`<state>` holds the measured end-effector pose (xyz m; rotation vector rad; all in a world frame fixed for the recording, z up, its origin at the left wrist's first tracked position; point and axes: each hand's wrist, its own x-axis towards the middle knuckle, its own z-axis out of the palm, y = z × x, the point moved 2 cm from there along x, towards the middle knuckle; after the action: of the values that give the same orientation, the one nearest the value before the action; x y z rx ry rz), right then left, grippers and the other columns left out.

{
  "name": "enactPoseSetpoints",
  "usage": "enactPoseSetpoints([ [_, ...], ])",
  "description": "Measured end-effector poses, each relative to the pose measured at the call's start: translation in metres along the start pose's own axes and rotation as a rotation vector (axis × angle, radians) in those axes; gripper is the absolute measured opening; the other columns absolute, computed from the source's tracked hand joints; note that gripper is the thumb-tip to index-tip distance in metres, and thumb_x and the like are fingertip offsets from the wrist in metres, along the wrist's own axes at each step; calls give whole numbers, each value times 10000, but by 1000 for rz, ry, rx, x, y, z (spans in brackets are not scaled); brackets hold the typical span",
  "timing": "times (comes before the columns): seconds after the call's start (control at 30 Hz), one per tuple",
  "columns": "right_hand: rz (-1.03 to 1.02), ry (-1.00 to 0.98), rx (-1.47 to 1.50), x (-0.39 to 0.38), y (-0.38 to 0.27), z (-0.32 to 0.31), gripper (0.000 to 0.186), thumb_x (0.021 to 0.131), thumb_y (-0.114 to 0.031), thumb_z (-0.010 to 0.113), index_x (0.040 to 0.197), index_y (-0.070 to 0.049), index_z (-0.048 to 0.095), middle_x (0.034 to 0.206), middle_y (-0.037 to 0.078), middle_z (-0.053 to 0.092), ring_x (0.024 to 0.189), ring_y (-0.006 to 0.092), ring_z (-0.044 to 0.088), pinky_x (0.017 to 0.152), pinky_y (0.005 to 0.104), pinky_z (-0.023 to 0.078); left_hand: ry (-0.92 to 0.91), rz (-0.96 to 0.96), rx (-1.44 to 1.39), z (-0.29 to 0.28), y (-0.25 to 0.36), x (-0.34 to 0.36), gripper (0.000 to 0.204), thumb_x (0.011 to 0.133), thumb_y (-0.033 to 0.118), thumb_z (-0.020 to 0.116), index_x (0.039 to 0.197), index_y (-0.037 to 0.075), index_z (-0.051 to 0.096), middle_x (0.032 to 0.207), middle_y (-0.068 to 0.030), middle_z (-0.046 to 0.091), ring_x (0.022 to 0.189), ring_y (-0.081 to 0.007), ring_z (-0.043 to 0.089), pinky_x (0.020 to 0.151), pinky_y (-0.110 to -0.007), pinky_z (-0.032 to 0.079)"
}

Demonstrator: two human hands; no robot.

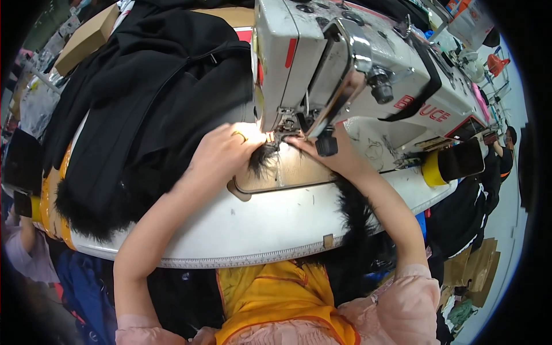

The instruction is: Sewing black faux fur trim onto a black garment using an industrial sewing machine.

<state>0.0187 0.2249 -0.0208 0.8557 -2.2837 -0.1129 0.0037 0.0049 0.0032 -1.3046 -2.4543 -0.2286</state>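
My left hand point(224, 149), with a yellow ring, is closed on black fur trim point(262, 161) just left of the lit presser foot point(286, 129) of a white sewing machine point(287, 52). My right hand point(339, 152) sits right of the needle area, partly behind the machine's metal parts and knob, its fingers reaching the fur at the foot; their grip is unclear. A loose strand of black fur point(356, 213) hangs below my right wrist. Black garments point(144, 86) with fur edging lie heaped to my left.
The white table point(270, 224) has a ruler along its curved front edge. A cardboard box point(86, 37) is at the back left, a yellow-and-black holder point(437, 167) at the right. Another person's arm point(26, 233) shows at far left; a person point(506, 146) is at far right.
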Motion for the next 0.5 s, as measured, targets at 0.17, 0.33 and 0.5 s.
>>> enactPoseSetpoints([
  [0.17,285,-294,328,8,-12,-31,227,788,-234,655,1006,-174,672,893,-5,603,774,229,569,694,348,451,191,-7,-277,-8,0,-12,243,701,86,600,943,94,586,839,-16,572,811,-181,571,685,-294,489],
  [0.33,318,-372,503,21,-44,-52,209,804,-245,648,977,-129,674,826,28,603,726,188,587,657,332,457,120,-73,-272,-20,20,-13,413,554,-76,611,943,62,597,876,-47,598,801,-240,588,683,-328,494],
  [0.5,1098,-570,1604,30,-61,-37,271,888,-219,564,961,34,632,820,9,637,663,69,581,650,206,484,212,-269,-612,-30,25,-18,367,636,-93,539,990,-2,574,901,-138,597,864,-341,575,743,-369,479],
])
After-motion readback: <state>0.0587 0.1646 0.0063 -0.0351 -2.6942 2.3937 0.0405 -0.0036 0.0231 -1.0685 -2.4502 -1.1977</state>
